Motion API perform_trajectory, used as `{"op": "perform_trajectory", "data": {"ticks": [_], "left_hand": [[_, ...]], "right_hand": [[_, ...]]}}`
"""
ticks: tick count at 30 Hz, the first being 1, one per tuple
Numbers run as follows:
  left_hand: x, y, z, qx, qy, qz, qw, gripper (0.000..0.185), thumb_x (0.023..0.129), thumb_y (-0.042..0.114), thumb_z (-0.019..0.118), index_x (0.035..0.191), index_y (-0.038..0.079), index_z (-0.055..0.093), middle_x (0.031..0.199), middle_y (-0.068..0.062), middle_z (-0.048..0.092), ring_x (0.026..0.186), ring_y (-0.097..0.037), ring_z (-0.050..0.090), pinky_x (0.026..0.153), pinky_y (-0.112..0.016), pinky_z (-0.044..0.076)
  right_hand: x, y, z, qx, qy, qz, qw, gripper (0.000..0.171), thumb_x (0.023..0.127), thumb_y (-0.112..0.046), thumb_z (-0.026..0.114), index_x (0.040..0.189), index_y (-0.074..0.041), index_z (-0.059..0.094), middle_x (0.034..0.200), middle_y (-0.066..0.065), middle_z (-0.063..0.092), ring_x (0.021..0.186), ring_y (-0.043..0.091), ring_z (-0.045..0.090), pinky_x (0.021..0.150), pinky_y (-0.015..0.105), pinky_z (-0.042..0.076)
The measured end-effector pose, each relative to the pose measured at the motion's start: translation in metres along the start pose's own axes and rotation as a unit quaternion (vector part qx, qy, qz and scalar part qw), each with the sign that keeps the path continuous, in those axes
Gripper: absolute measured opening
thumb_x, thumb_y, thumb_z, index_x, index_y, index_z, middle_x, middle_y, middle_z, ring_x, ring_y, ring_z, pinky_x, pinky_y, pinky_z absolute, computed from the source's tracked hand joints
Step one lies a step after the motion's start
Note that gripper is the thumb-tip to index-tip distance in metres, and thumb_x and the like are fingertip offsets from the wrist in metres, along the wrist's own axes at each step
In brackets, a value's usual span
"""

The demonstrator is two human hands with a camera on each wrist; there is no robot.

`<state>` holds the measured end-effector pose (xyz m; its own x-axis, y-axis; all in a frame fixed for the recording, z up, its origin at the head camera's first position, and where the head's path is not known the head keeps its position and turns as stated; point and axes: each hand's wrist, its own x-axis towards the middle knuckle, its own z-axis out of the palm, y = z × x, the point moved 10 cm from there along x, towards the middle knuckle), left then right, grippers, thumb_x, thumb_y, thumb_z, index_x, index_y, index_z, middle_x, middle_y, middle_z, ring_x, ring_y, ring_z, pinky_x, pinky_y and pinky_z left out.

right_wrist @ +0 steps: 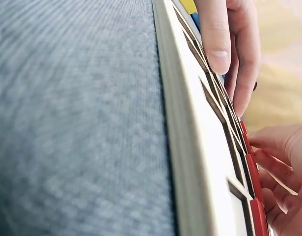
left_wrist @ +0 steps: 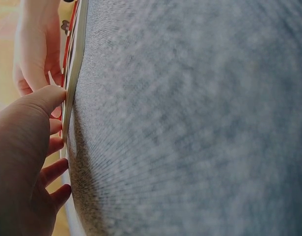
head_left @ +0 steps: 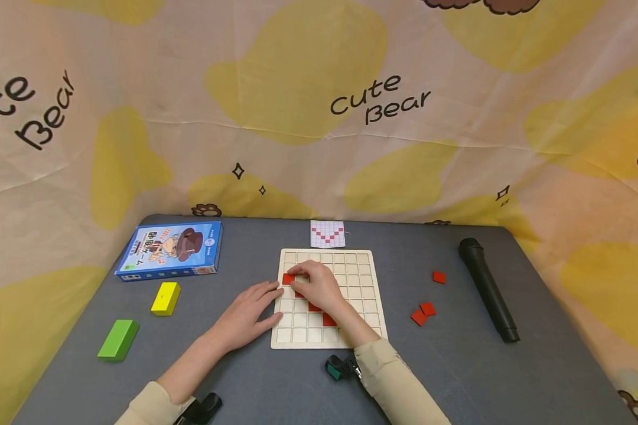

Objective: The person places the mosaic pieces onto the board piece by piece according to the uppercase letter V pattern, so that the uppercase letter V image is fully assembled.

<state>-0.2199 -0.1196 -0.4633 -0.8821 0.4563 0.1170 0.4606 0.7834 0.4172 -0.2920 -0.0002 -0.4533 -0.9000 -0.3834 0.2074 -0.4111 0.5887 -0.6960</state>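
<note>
A pale wooden grid board [head_left: 292,336] lies flat on the table, with several red square tiles in a diagonal of its cells. At its upper left my right hand [head_left: 319,286] pinches a red tile [head_left: 287,278] with thumb and forefinger, low over a cell. In the right wrist view, the fingers [right_wrist: 268,140] meet the red tiles [right_wrist: 254,177] along the board. My left hand [head_left: 248,316] rests with extended fingers against the board's left edge. Its thumb [left_wrist: 50,96] touches that edge in the left wrist view.
Behind the board lies a small pattern card [head_left: 327,234]. Three loose red tiles [head_left: 427,309] and a black microphone [head_left: 489,289] are to the right. On the left are a blue box [head_left: 170,250], a yellow block [head_left: 165,298] and a green block [head_left: 118,340].
</note>
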Motion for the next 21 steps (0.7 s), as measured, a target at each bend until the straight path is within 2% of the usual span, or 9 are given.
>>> {"op": "perform_trajectory", "data": {"ticks": [7, 13, 17, 21], "left_hand": [[0.0, 0.002, -0.001, 0.003, 0.012, 0.017, 0.9998, 0.053, 0.093, 0.034, 0.065, 0.138, 0.008, 0.055, 0.145, -0.012, 0.048, 0.134, -0.035, 0.041, 0.106, -0.055, 0.035], [0.0, 0.001, 0.0, 0.004, 0.007, 0.01, 0.9999, 0.054, 0.094, 0.036, 0.065, 0.138, 0.008, 0.055, 0.145, -0.012, 0.047, 0.135, -0.035, 0.04, 0.106, -0.055, 0.034], [0.001, 0.001, 0.0, 0.0, 0.003, 0.006, 1.0, 0.054, 0.094, 0.037, 0.065, 0.139, 0.008, 0.054, 0.146, -0.012, 0.047, 0.135, -0.034, 0.04, 0.107, -0.056, 0.033], [0.0, 0.001, 0.0, 0.0, 0.005, 0.008, 1.0, 0.055, 0.094, 0.037, 0.065, 0.139, 0.009, 0.054, 0.146, -0.012, 0.047, 0.135, -0.034, 0.04, 0.107, -0.056, 0.034]], "right_hand": [[-0.006, 0.005, -0.011, 0.049, 0.015, 0.016, 0.999, 0.019, 0.087, -0.016, 0.072, 0.105, -0.013, 0.075, 0.104, -0.001, 0.069, 0.089, 0.014, 0.061, 0.079, 0.03, 0.049], [-0.021, 0.023, -0.037, 0.086, 0.039, 0.054, 0.994, 0.014, 0.09, -0.015, 0.069, 0.102, -0.017, 0.076, 0.097, -0.004, 0.068, 0.08, 0.012, 0.059, 0.073, 0.03, 0.048], [-0.033, 0.04, -0.055, 0.095, 0.038, 0.082, 0.991, 0.013, 0.091, -0.016, 0.068, 0.1, -0.021, 0.076, 0.095, -0.007, 0.069, 0.077, 0.012, 0.06, 0.07, 0.031, 0.049], [-0.047, 0.055, -0.076, 0.094, 0.036, 0.096, 0.99, 0.013, 0.093, -0.016, 0.066, 0.1, -0.019, 0.076, 0.097, -0.006, 0.07, 0.077, 0.014, 0.062, 0.069, 0.032, 0.05]]}}
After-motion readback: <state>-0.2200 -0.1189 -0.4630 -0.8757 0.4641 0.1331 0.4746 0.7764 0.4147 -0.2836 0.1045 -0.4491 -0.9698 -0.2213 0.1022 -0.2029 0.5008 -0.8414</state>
